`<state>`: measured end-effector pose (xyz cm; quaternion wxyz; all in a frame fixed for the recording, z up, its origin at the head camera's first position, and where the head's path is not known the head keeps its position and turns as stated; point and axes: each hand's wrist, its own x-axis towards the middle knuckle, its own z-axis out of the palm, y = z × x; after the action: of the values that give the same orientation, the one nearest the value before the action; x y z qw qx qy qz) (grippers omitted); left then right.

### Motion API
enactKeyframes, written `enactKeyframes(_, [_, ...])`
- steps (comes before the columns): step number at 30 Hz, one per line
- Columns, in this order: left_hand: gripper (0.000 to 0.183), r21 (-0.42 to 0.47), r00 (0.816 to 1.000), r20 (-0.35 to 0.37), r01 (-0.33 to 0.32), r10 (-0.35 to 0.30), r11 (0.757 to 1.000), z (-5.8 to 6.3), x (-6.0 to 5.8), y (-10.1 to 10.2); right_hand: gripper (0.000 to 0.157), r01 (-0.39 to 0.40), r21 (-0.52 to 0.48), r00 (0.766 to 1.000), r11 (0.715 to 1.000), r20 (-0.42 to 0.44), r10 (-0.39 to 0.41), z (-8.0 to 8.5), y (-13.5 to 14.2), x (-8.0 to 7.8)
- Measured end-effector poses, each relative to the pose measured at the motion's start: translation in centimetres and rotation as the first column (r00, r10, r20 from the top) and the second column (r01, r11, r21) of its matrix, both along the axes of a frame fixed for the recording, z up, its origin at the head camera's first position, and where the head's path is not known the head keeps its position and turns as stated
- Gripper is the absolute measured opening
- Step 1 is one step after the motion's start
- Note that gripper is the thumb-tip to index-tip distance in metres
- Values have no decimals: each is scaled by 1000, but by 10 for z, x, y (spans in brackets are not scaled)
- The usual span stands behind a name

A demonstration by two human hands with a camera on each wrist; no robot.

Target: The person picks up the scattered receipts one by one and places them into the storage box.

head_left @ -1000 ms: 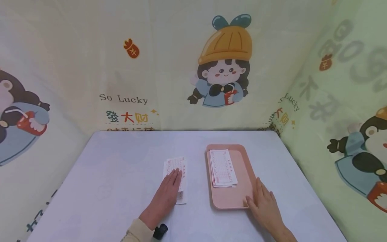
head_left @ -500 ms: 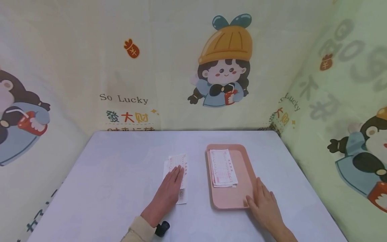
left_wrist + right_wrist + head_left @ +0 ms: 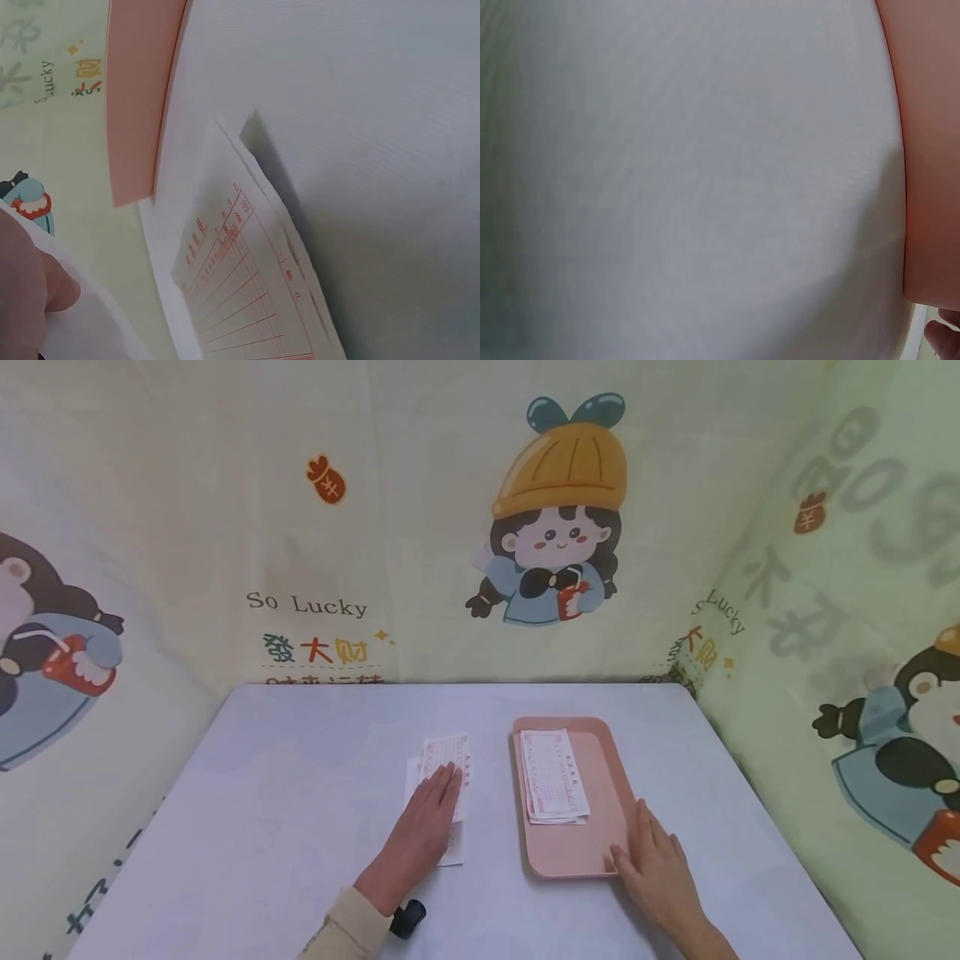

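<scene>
Here, the left hand lies over a small pile of printed slips just left of the tray, its fingers straight and side by side on the upper slip. That slip sits askew on the lower slips: it juts past their far end and their right side, while they show along the left and at the near end. In the left wrist view, a digit at the lower left lies against a plain white sheet, and beside it a red-printed slip shows layered edges and casts a shadow on the counter. Whether the thumb pinches the upper slip cannot be told.

The pink tray rests flat on the counter to the right of the pile, apart from it. The right hand touches its near right corner, the fingers straight and relaxed along the outer side and the thumb reaching over the rim. Inside the tray, against its left side and toward the far end, lies a stack of slips with slightly uneven edges.

A beige sleeve covers the left forearm, with a black object next to the wrist. Beyond the counter hangs a pale backdrop printed with cartoon figures.
</scene>
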<state>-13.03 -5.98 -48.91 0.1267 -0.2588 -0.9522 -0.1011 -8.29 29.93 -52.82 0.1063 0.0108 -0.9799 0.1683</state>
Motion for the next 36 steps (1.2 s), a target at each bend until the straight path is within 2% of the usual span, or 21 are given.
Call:
enactKeyframes(12, [65,-27,1000,-8,17,-17,999,10,-8,5,81,-7,-6,999,1000,-36,7,1,0,0])
enactKeyframes(17, [60,-33,1000,1,18,-18,999,13,-9,9,81,-4,-4,1000,1000,-26,4,1,0,0])
enactKeyframes(22, [53,-25,999,-29,38,-38,999,16,-11,13,81,-2,-4,1000,1000,-14,2,2,-1,0])
enactKeyframes(36, [56,-51,996,-41,77,-79,996,26,-21,29,81,-11,-9,1000,1000,-29,11,3,-1,1])
